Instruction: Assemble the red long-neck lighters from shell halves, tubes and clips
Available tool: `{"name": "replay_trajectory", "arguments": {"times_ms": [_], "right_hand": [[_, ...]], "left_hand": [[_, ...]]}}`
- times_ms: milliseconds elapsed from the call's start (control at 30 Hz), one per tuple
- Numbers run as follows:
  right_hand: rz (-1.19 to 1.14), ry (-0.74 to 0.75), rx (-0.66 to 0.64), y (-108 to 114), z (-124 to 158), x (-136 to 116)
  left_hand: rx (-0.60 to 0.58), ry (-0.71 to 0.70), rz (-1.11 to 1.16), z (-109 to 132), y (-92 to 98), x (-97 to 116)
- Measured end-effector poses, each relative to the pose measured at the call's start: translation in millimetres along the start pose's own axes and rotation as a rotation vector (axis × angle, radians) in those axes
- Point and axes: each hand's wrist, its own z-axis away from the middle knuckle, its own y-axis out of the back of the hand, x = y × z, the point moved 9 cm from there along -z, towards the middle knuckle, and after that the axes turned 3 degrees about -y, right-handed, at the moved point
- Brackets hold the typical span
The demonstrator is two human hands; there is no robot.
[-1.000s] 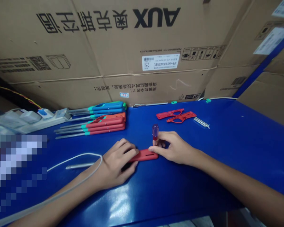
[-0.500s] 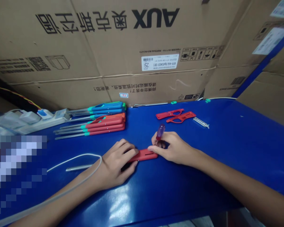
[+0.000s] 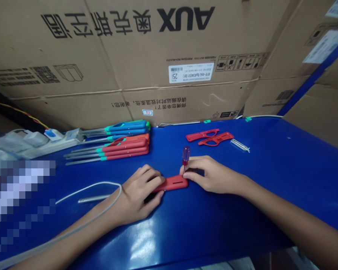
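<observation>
My left hand (image 3: 142, 193) is closed around a red long-nosed lighter (image 3: 174, 183) that lies flat on the blue table. The lighter's metal tube (image 3: 92, 199) sticks out beyond my left wrist, and my palm covers its middle. At the handle's right end, my right hand (image 3: 204, 172) pinches a small screwdriver (image 3: 186, 153) with a clear purple handle. The screwdriver stands nearly upright, its shaft between thumb and fingers. Its tip is at the far right corner of the lighter's handle; whether it sits in a hole I cannot tell.
Stacked red lighters (image 3: 124, 150) and blue lighters (image 3: 129, 127) lie at the back left beside a white power strip (image 3: 47, 146). Two red handle shells (image 3: 216, 139) and a bundle of thin metal pieces (image 3: 240, 145) lie back right. A white cable (image 3: 101, 183) crosses my left forearm. A large cardboard box (image 3: 146, 48) stands behind.
The screwdriver has gone from tilted to nearly upright and shifted slightly left. My right hand's thumb has moved off the lighter's top toward the shaft. My left hand keeps its place.
</observation>
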Motion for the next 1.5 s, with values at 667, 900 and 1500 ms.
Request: {"name": "replay_trajectory", "arguments": {"times_ms": [667, 900, 1500], "right_hand": [[0.147, 0.063, 0.124, -5.2, 2.7, 0.2], [0.162, 0.109, 0.214, -5.1, 3.2, 0.9], [0.222, 0.064, 0.236, -7.5, 3.0, 5.6]], "left_hand": [[-0.008, -0.012, 0.012, -1.0, -1.3, 2.1], [-0.005, -0.012, 0.012, -0.1, -1.1, 1.6], [-0.008, -0.012, 0.002, 0.1, -2.4, 0.4]]}}
